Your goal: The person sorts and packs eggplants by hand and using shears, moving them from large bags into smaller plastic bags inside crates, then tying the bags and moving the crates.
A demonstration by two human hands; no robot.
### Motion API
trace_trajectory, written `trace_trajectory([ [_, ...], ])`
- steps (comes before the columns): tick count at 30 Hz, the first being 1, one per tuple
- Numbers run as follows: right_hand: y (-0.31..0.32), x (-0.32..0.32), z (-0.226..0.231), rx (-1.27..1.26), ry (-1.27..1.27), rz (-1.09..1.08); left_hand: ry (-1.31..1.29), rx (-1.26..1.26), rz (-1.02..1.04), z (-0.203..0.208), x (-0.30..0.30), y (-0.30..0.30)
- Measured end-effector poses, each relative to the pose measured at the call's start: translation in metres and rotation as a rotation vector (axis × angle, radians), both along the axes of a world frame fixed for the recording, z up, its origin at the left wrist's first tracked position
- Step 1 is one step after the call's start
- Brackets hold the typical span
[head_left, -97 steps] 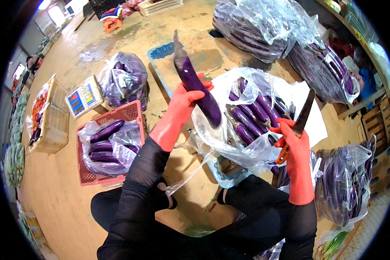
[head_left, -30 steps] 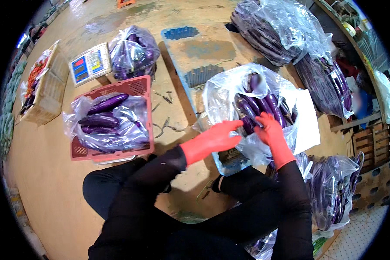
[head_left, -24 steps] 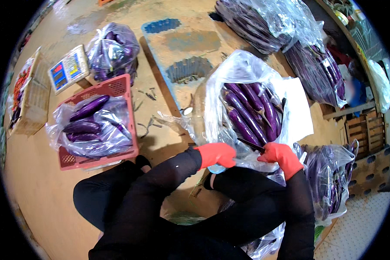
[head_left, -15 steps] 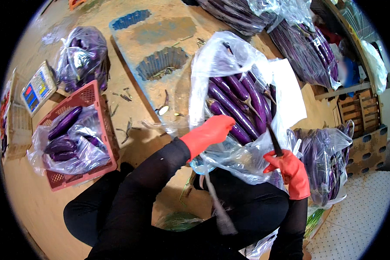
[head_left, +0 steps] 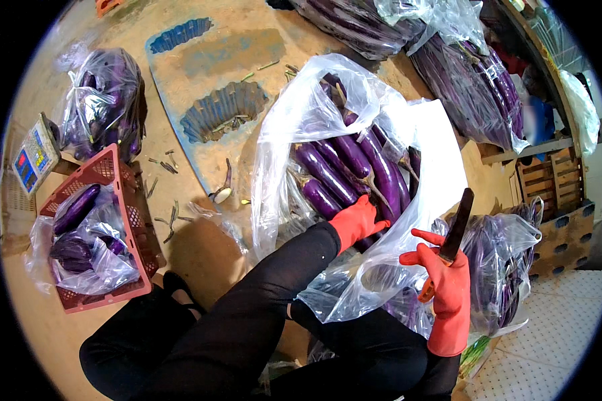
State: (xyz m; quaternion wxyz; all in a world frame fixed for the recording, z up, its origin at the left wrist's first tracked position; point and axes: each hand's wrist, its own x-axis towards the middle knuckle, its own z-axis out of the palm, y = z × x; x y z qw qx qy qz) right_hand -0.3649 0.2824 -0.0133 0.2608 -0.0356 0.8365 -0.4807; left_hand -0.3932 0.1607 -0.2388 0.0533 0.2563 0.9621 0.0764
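long purple eggplants (head_left: pixel 354 167) lie in an opened clear plastic bag (head_left: pixel 301 120) at centre, on the tan floor; left hand (head_left: pixel 358 220), red-gloved, reaches in and closes on one eggplant; right hand (head_left: pixel 445 281) is clenched around a dark-bladed knife (head_left: pixel 456 224), blade up; a red crate (head_left: pixel 124 220) of bagged eggplants sits left; a scale (head_left: pixel 32 157) lies beyond it.

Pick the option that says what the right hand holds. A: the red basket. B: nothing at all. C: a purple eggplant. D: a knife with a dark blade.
D: the right hand in its red glove grips a knife with the dark blade pointing up, while the left hand reaches into the clear bag of eggplants.
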Motion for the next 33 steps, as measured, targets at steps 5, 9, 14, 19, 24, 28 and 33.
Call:
trace_trajectory([
  [5, -0.001, 0.006, -0.001, -0.131, -0.004, 0.002, 0.398, 0.149, 0.032, -0.012, 0.031, -0.017],
  [9, 0.013, -0.003, -0.001, -0.225, 0.093, -0.155, 0.512, 0.313, 0.096, 0.059, 0.047, -0.066],
  [14, 0.018, -0.001, 0.007, -0.309, 0.140, -0.211, 0.667, 0.344, 0.211, 0.110, 0.034, -0.116],
  [19, 0.002, 0.008, 0.004, -0.446, 0.282, -0.108, 0.639, 0.333, 0.162, 0.126, 0.040, -0.126],
  [24, -0.002, 0.001, 0.014, 0.255, -0.086, 0.266, 0.764, 0.172, 0.102, 0.110, 0.060, -0.091],
  [28, 0.047, -0.016, -0.021, 0.512, -0.149, 0.453, 0.544, 0.327, 0.198, 0.117, 0.052, -0.113],
  [33, 0.055, -0.016, -0.026, 0.493, -0.263, 0.544, 0.537, 0.370, 0.205, 0.123, 0.049, -0.116],
])
